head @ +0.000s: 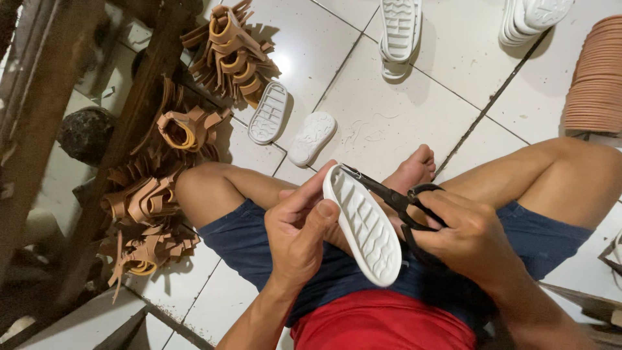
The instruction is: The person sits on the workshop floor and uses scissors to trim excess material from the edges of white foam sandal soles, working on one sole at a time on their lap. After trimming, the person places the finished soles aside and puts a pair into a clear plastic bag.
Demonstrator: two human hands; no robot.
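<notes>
Head view, looking down on a person seated cross-legged on a white tiled floor (447, 58). The left hand (298, 236) is closed around a white shoe sole (363, 223), thumb pressed on its tread face and fingers wrapped behind its left edge. The sole is held above the lap, between the two hands, with its long axis running from far left to near right and its ridged tread facing up. The right hand (470, 236) grips a pair of black scissors (398, 201), fingers through the loops; the blades point left and far, and their tips meet the sole's far rim. Both hands are close to the sole; the left carries it and the right brings the blades in from the right side.

On the floor farther off lie two loose white soles (288, 126), with stacked white soles (402, 32) beyond. Heaps of tan sandal straps (194, 129) fill the left, and a stack of tan discs (599, 78) stands at far right.
</notes>
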